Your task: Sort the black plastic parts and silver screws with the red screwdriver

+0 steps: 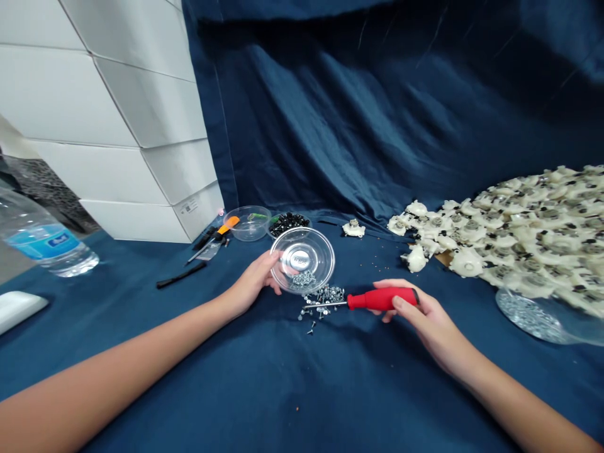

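Note:
My left hand (257, 280) grips the left edge of a clear round dish (324, 255), which is tilted up and has small silver screws (303, 279) in its lower part. Just below and to the right of the dish, a loose pile of screws (330, 294) lies on the blue cloth. My right hand (425, 314) is closed around the red handle of a screwdriver (384, 298). Its metal shaft points left, over or against the pile; whether the tip touches any screw is unclear.
Behind the dish are a tub of black parts (290, 223) and another clear tub (250, 224). Many cream plastic parts (528, 233) cover the right side, near a bag of screws (533, 318). White boxes (155, 176), an orange-handled tool (229, 224) and a water bottle (51, 242) are left.

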Tool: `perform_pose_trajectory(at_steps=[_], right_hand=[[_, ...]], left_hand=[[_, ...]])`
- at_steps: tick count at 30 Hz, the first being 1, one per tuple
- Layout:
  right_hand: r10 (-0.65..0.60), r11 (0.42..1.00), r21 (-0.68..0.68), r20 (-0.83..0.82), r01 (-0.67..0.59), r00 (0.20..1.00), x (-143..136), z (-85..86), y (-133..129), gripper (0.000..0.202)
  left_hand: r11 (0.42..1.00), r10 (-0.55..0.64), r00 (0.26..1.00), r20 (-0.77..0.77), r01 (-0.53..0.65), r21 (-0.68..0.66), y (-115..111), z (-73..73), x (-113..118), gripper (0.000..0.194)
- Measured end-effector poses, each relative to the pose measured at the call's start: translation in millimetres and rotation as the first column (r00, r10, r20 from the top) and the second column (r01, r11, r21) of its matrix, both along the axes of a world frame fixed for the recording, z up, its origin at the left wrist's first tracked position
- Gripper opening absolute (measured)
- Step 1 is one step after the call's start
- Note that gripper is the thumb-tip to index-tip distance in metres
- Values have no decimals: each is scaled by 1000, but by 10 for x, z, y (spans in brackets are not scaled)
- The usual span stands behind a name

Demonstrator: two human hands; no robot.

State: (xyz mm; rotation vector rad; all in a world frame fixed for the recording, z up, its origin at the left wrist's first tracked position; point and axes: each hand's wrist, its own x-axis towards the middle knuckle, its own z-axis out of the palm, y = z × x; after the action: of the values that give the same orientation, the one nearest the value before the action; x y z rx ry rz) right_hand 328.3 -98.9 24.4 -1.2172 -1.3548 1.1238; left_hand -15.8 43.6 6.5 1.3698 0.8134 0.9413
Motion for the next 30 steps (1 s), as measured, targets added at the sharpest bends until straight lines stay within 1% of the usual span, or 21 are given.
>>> perform_pose_trajectory(at_steps=[2, 5, 8, 10, 12, 14, 15, 18, 21, 23, 27, 30], right_hand=[[-19, 1000, -6, -59, 19, 998, 2, 18, 2, 45], [-32, 999, -12, -137, 30, 990, 4, 106, -32, 43], [-27, 999, 14, -205, 31, 978, 11, 189, -65, 41], [-29, 998, 41, -251, 40, 968, 40, 194, -66, 42], [-45, 994, 84, -235, 67, 971, 95, 149, -54, 42], [-124, 974, 182, -85, 137, 989, 162, 74, -41, 39], [-161, 965, 206, -30, 163, 987, 193, 37, -37, 40], [-140, 964, 225, -16, 140, 990, 243, -34, -38, 41], [-114, 971, 211, -16, 115, 993, 223, -24, -46, 44], [-134, 968, 216, 17, 127, 991, 191, 8, -49, 43], [-219, 951, 243, 104, 189, 970, 162, 55, -51, 39], [-201, 956, 240, 113, 169, 973, 180, 67, -56, 42]], left_hand=[[1000, -3, 1000, -3, 3, 4, 9, -11, -4, 69], [1000, 0, 1000, -7, 0, 11, 17, -21, -14, 68], [1000, -5, 1000, -31, 6, 18, 17, -21, -23, 67], [999, -21, 998, -54, 22, 27, 15, -20, -27, 67], [998, -40, 997, -72, 43, 43, 16, -22, -29, 66], [997, -51, 995, -80, 56, 55, 17, -26, -30, 66], [997, -50, 995, -81, 55, 58, 18, -27, -29, 65], [998, -41, 996, -79, 45, 54, 18, -24, -24, 67], [998, -37, 996, -80, 41, 50, 16, -16, -18, 68], [998, -40, 996, -84, 44, 50, 16, -14, -17, 68], [997, -52, 995, -90, 57, 59, 18, -22, -26, 67], [996, -48, 995, -91, 54, 68, 11, -22, -28, 66]])
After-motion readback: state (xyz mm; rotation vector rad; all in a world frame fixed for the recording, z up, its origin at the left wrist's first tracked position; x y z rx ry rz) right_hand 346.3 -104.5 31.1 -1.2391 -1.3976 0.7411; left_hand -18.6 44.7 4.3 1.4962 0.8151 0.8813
